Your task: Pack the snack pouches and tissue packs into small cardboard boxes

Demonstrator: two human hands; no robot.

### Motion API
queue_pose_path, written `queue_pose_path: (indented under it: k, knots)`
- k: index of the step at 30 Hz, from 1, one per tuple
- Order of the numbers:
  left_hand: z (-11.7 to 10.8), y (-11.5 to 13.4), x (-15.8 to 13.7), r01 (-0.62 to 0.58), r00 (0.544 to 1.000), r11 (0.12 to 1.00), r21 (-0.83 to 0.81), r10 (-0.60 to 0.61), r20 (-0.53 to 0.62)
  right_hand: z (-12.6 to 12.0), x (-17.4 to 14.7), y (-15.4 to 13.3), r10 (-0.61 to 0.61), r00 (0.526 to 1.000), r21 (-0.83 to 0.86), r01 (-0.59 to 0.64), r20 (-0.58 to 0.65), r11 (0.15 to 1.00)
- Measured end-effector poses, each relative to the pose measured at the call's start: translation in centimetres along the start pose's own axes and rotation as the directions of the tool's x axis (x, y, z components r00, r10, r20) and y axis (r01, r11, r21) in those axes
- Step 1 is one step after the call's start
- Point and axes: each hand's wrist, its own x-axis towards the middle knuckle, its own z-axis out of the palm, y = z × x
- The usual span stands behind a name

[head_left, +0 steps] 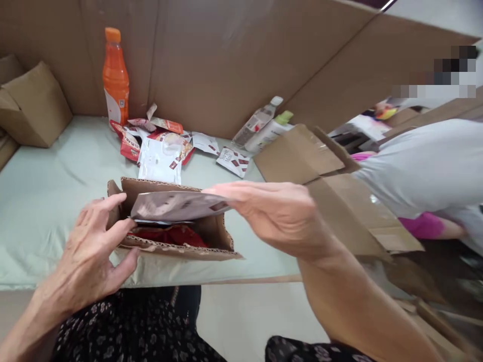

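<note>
Two hands at the small carton (177,246) | your right hand (279,213) pinches a flat packet (177,206) over its opening | your left hand (94,251), fingers spread, steadies the carton's near-left corner.

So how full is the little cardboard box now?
Red packets already lie inside the small open cardboard box. The right hand holds a flat brownish sachet over it; the left hand steadies its side. More red-and-white sachets wait on the pale green table.

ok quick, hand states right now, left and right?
Left hand: open, fingers spread, resting against the small cardboard box edge.
Right hand: closed in a pinch grip on the flat packet over the box.
</note>
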Motion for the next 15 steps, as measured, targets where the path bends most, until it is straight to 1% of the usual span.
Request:
queue_pose_path:
  k: [1, 2, 4, 5, 6, 8, 9, 10, 11, 13, 14, 15]
  knots:
    - [0.1, 0.1, -0.1, 0.024, 1.000, 1.000, -0.008, -0.024, -0.004, 0.2, 0.2, 0.1, -0.002, 0.997, -0.042, 0.005, 0.074, 0.999]
    - [0.1, 0.1, -0.2, 0.035, 0.999, 0.999, -0.019, -0.035, -0.006, 0.5, 0.5, 0.2, 0.021, 0.990, -0.089, -0.009, 0.139, 0.996]
    - [0.2, 0.1, -0.2, 0.015, 1.000, 0.999, -0.035, -0.016, -0.008, 1.1, 1.0, 0.4, 0.102, 0.957, -0.184, -0.053, 0.270, 0.981]
    - [0.2, 0.0, -0.1, -0.002, 1.000, 0.999, -0.037, 0.002, -0.005, 1.6, 1.3, 0.5, 0.134, 0.928, -0.217, -0.060, 0.347, 0.974]
    - [0.1, -0.1, 0.0, -0.020, 1.000, 0.999, -0.033, 0.020, -0.003, 2.1, 1.6, 0.5, 0.158, 0.890, -0.241, -0.056, 0.429, 0.969]
    - [0.1, -0.2, 0.1, -0.044, 0.999, 0.999, -0.020, 0.044, 0.002, 3.2, 2.3, 0.5, 0.186, 0.798, -0.278, -0.024, 0.574, 0.960]
    - [0.0, -0.3, 0.2, -0.052, 0.999, 0.999, -0.016, 0.052, 0.001, 3.7, 2.7, 0.5, 0.198, 0.754, -0.297, -0.004, 0.626, 0.955]
    - [0.0, -0.3, 0.2, -0.058, 0.998, 0.998, -0.015, 0.058, 0.000, 4.1, 3.0, 0.5, 0.213, 0.719, -0.320, 0.014, 0.662, 0.947]
    - [0.0, -0.3, 0.3, -0.062, 0.998, 0.998, -0.014, 0.062, 0.001, 4.4, 3.3, 0.4, 0.231, 0.693, -0.344, 0.026, 0.683, 0.939]
    - [0.1, -0.2, 0.2, -0.067, 0.998, 0.998, -0.019, 0.068, 0.004, 4.5, 3.7, 0.5, 0.245, 0.663, -0.364, 0.046, 0.708, 0.930]
    - [0.1, -0.2, 0.2, -0.065, 0.998, 0.998, -0.025, 0.065, 0.003, 4.3, 3.7, 0.5, 0.234, 0.664, -0.357, 0.054, 0.710, 0.932]
    - [0.1, -0.3, 0.1, -0.057, 0.998, 0.998, -0.035, 0.057, -0.003, 3.9, 3.7, 0.5, 0.213, 0.687, -0.341, 0.054, 0.695, 0.938]
